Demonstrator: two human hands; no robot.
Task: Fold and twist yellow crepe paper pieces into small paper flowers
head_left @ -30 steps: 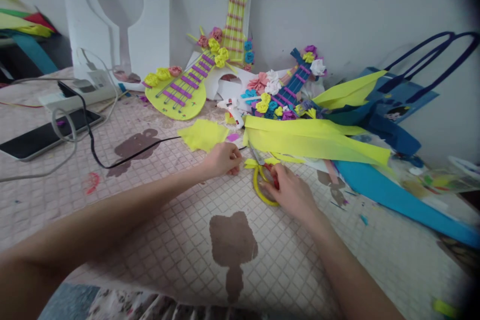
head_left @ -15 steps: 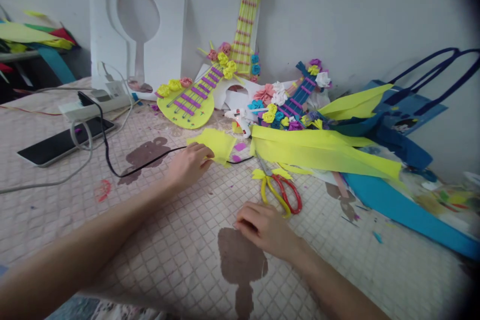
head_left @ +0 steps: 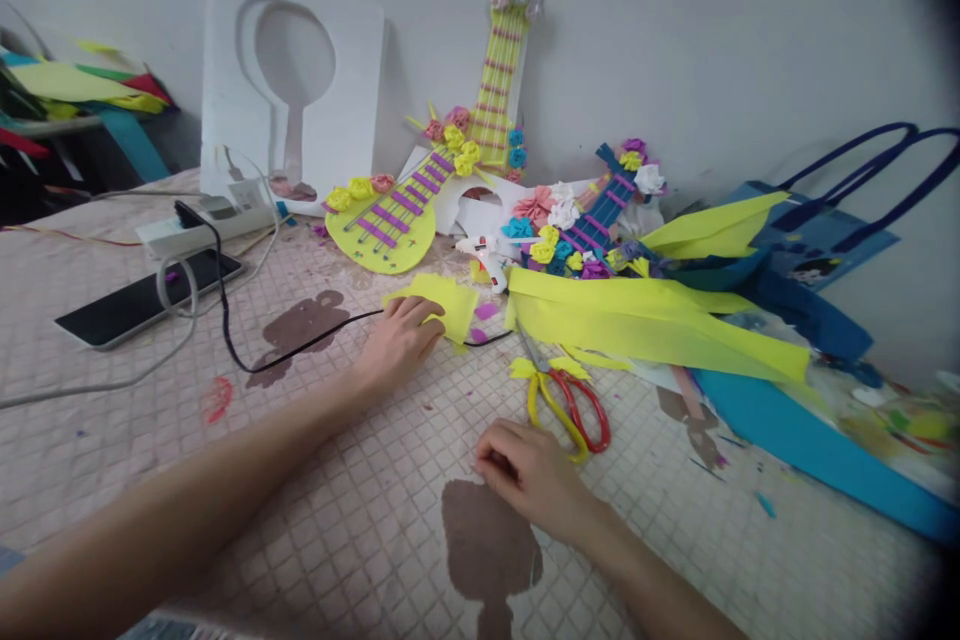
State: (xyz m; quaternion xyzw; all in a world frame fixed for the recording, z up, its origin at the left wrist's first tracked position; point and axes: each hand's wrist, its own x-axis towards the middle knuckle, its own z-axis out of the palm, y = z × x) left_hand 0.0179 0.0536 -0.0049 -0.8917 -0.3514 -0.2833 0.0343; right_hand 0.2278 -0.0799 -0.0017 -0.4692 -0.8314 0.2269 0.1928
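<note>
My left hand (head_left: 405,338) rests on several layered pieces of yellow crepe paper (head_left: 454,308), its fingers curled and closed on the near left edge. Nearer to me, my right hand (head_left: 525,470) is curled above the table, thumb against the fingers. Whatever it may pinch is too small or hidden to make out. Just beyond it lie scissors (head_left: 577,410) with one yellow and one red handle, small yellow paper bits beside the blades. A white hot glue gun (head_left: 487,260) stands behind the paper, and its black cord (head_left: 300,345) passes by my left hand.
Long yellow crepe strips (head_left: 645,320) and a blue strip (head_left: 817,440) spread to the right. Flower-decorated paper guitars (head_left: 394,225) stand along the wall. A white cut-out board (head_left: 352,90), a power strip (head_left: 247,210) and a black tablet-like device (head_left: 142,300) are at left; a blue bag (head_left: 832,230) at right.
The view has tilted slightly, so everything sits a little lower and farther right. Both hands keep nearly the same places over the paper and the table.
</note>
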